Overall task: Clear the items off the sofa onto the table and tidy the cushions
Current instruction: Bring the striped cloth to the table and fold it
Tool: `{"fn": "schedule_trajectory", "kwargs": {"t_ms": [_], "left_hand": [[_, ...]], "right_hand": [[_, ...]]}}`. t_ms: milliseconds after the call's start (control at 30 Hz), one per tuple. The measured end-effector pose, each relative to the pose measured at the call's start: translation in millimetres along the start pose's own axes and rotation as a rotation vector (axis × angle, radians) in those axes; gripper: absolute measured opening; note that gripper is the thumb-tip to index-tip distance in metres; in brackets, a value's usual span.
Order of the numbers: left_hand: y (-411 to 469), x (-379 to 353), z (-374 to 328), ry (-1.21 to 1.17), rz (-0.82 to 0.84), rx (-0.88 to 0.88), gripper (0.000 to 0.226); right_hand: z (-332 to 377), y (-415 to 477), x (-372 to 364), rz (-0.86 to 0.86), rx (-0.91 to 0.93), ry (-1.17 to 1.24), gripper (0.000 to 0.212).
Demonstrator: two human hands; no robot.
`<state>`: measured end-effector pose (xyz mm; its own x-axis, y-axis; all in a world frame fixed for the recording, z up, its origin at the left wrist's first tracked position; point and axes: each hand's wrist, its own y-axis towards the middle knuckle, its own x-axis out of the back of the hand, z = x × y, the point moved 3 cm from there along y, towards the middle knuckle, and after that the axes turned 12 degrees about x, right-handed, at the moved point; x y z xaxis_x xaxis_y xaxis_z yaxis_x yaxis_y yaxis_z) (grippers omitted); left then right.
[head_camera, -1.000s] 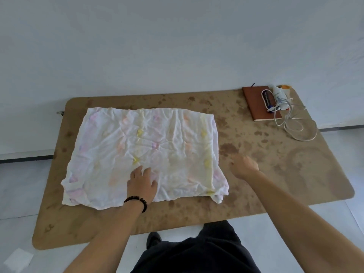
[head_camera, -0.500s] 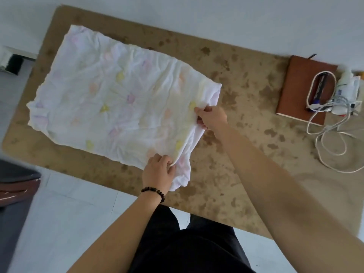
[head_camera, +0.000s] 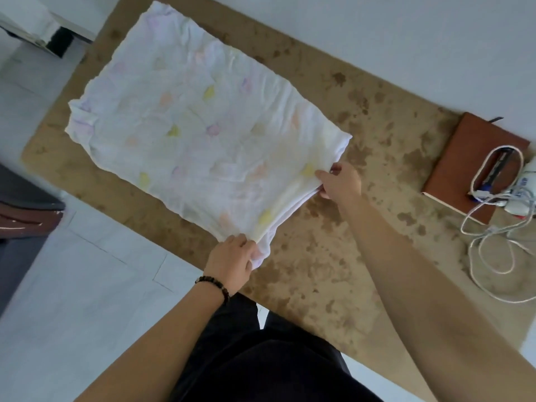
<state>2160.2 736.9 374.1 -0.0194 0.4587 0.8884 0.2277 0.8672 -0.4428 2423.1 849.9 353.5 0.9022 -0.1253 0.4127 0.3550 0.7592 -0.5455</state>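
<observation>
A white cloth [head_camera: 197, 123] with pale pink and yellow spots lies folded flat on the brown mottled table [head_camera: 319, 256]. My left hand [head_camera: 232, 261] grips the cloth's near right corner at the table's front edge. My right hand [head_camera: 339, 181] pinches the cloth's right edge farther back, fingers curled round the layered hem. That edge is slightly lifted between the two hands.
A brown notebook [head_camera: 464, 158] lies at the table's right end with a pen, a small white bottle [head_camera: 525, 181] and a coiled white cable [head_camera: 487, 256] on and beside it. A dark sofa edge [head_camera: 23, 210] shows at the left. The floor is pale tile.
Both hands went from resting flat, left on the cloth and right on the table, to gripping the cloth's right edge. The view has tilted and moved closer.
</observation>
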Motion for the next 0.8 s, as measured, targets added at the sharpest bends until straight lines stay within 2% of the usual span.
{"fn": "schedule_trajectory", "kwargs": {"t_ms": [67, 200, 233, 333, 433, 533, 633, 800], "left_hand": [[-5.8, -5.7, -4.7, -0.073, 0.014, -0.002, 0.014], [-12.2, -0.5, -11.1, -0.129, -0.211, 0.069, 0.019], [-10.2, -1.2, -12.0, -0.136, -0.216, 0.114, 0.029], [-0.8, -11.1, -15.2, -0.113, -0.089, 0.21, 0.058], [5.8, -13.2, -13.0, -0.127, -0.055, 0.238, 0.062], [7.7, -5.8, -1.8, -0.122, -0.054, 0.239, 0.054], [2.7, 8.4, 7.4, -0.216, -0.015, 0.23, 0.033], [-23.5, 42.5, 20.8, -0.419, -0.035, 0.222, 0.016]], "right_hand": [[4.8, 1.5, 3.1, -0.059, -0.036, 0.032, 0.029], [12.3, 11.3, 15.8, -0.275, 0.029, -0.068, 0.029], [13.4, 16.7, 15.9, -0.277, 0.018, -0.052, 0.036], [25.7, 26.5, 7.7, -0.156, -0.054, 0.015, 0.066], [31.2, 32.3, -0.2, -0.063, -0.093, 0.048, 0.062], [33.5, 36.0, -2.6, 0.034, -0.151, 0.198, 0.059], [42.7, 27.8, 1.1, 0.138, -0.13, 0.359, 0.052], [28.2, 4.2, 29.2, 0.12, -0.025, 0.332, 0.049]]}}
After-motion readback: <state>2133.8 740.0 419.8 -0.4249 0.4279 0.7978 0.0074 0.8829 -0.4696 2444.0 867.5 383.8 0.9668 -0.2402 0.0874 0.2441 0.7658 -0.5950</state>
